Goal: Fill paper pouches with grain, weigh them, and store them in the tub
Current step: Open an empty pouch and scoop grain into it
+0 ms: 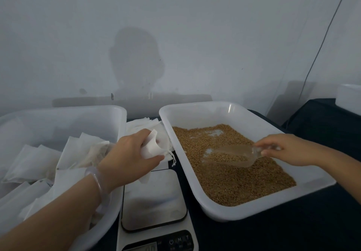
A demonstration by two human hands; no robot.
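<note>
Two tubs [117, 114]: one holds pouches [29, 163], other grain [234, 182].

White pouch [151, 146], mouth open, near the scale [154, 198]'s far edge — clear scoop [241, 151] with grain [227, 157].

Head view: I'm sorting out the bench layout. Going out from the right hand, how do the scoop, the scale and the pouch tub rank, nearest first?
1. The scoop, held by the right hand, over the grain.
2. The scale, in the centre.
3. The tub, far left, with filled pouches.
</note>
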